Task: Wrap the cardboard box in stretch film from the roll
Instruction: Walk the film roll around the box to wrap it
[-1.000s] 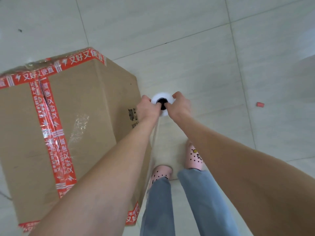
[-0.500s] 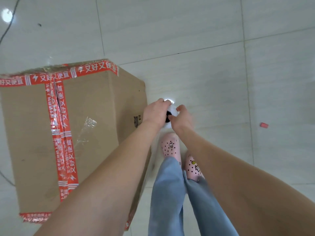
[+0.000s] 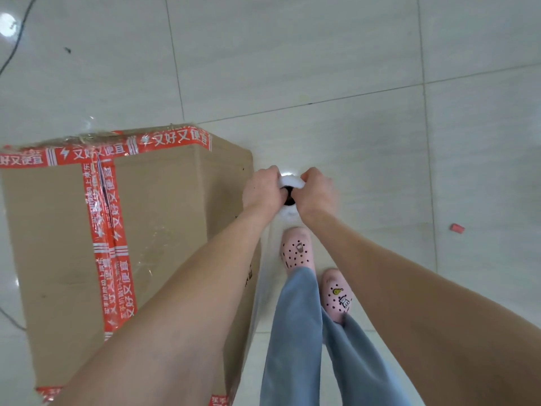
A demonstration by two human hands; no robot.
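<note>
A large cardboard box (image 3: 164,218) sealed with red printed tape stands on the tiled floor at the left. Just right of its far right corner I hold a white stretch film roll (image 3: 288,183) upright, seen end-on with its dark core hole showing. My left hand (image 3: 262,190) grips the roll's top from the left and my right hand (image 3: 314,193) grips it from the right. A clear sheet of film (image 3: 263,276) runs from the roll down along the box's right side. Crinkled film lies over the box's far top edge.
My legs in blue jeans and pink perforated clogs (image 3: 295,249) stand close to the box's right side. A small red scrap (image 3: 457,228) lies on the floor at the right. A dark cable (image 3: 16,45) crosses the floor at the far left.
I have stepped forward along the box's right side, carrying the roll toward the far corner. Both hands keep their grip on the roll; the box sits lower in view.
</note>
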